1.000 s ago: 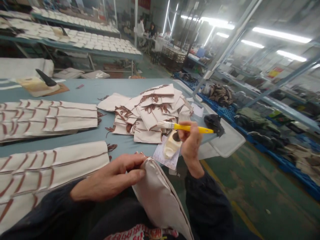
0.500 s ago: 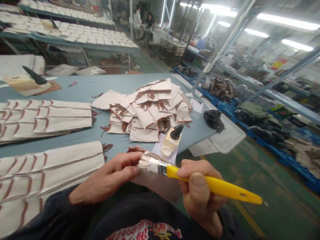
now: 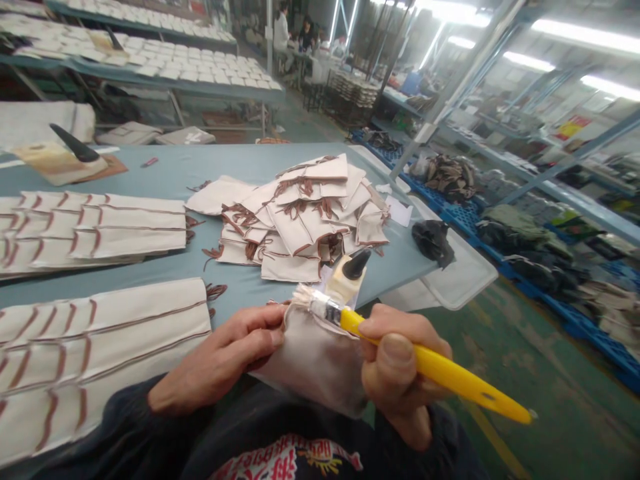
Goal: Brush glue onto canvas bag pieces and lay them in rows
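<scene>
My left hand [image 3: 220,363] pinches the top edge of a cream fabric pouch [image 3: 315,360] held over my lap. My right hand [image 3: 400,373] grips a yellow-handled brush [image 3: 430,370], whose pale bristles rest on the pouch's upper rim. Just beyond the bristles a cream glue bottle with a black cone nozzle [image 3: 346,277] stands on a paper scrap at the table edge. A loose heap of cream pouches with brown cords [image 3: 300,217] lies behind it on the blue table [image 3: 170,170].
Overlapped rows of cream pouches with brown trim [image 3: 95,230] cover the table's left; another row [image 3: 100,347] lies nearer me. A second glue bottle on a board [image 3: 65,157] sits far left. A black rag [image 3: 433,240] and white tray [image 3: 460,280] sit at right. People sit far back.
My right hand brought the brush from the glue bottle down to the pouch, then slid the bristles to its upper rim. The left hand lifted the pouch slightly.
</scene>
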Tool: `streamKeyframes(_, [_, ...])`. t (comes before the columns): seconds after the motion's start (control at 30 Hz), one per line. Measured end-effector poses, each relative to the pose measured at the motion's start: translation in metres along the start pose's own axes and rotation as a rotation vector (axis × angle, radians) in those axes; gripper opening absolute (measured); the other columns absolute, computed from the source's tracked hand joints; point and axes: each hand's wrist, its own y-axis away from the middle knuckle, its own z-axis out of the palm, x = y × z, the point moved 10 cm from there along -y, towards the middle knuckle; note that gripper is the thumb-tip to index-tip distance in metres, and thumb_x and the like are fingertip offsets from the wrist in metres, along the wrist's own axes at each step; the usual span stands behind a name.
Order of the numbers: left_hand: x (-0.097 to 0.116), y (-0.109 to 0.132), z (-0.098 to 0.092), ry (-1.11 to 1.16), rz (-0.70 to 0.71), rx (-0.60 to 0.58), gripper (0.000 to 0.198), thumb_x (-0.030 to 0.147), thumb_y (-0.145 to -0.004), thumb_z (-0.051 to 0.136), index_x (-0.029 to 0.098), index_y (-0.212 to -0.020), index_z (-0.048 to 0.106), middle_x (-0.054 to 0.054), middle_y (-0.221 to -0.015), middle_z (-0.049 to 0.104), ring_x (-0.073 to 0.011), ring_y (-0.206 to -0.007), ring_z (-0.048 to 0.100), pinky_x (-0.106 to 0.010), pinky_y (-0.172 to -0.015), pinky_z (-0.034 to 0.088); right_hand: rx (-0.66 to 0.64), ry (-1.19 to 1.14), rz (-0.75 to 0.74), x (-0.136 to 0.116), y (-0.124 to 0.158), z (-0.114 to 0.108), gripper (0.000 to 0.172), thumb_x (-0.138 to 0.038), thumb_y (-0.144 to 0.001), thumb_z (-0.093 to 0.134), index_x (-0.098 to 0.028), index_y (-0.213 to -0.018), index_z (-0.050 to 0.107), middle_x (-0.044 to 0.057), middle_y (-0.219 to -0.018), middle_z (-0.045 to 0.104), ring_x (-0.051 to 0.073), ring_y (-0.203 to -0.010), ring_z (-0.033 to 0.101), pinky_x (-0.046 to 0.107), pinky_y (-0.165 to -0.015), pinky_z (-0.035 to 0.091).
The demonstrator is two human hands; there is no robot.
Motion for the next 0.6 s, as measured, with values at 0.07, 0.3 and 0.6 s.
streamKeyframes(0.07, [-0.002, 0.001, -0.002, -0.011, 0.001, 0.018, 0.031, 0.035, -0.093, 0.065, 0.015, -0.112, 0.079, -0.003, -0.087, 0.064, -0.0135, -0.068, 0.045, -0.023, -0.058, 0.036, 0.018, -0.042, 0.007, -0.002, 0.0, -0.005, 0.026, -0.028, -0.104, 0.051, -0.025, -0.084, 0.068, -0.003, -0.057, 0.058, 0.016, -0.046, 0.058, 0.032, -0.049, 0.053])
streamKeyframes(0.3, [0.0, 0.004, 0.001, -0.046, 0.05, 0.053, 0.031, 0.035, -0.099, 0.062, 0.019, -0.12, 0.079, -0.006, -0.098, 0.076, -0.0224, -0.088, 0.065, -0.031, -0.083, 0.054, -0.074, -0.042, -0.038, -0.002, 0.004, 0.006, 0.023, -0.028, -0.103, 0.056, -0.026, -0.083, 0.069, -0.002, -0.063, 0.067, 0.017, -0.053, 0.065, 0.031, -0.055, 0.057])
streamKeyframes(0.6, [0.023, 0.011, 0.016, -0.529, 0.362, 0.201, 0.029, 0.018, -0.098, 0.046, 0.017, -0.096, 0.075, -0.008, -0.096, 0.076, -0.0227, -0.092, 0.067, -0.031, -0.086, 0.055, 0.172, -0.043, 0.202, 0.012, 0.009, -0.034, 0.028, -0.034, -0.102, 0.059, -0.024, -0.078, 0.069, -0.005, -0.053, 0.055, 0.011, -0.036, 0.041, 0.029, -0.043, 0.044])
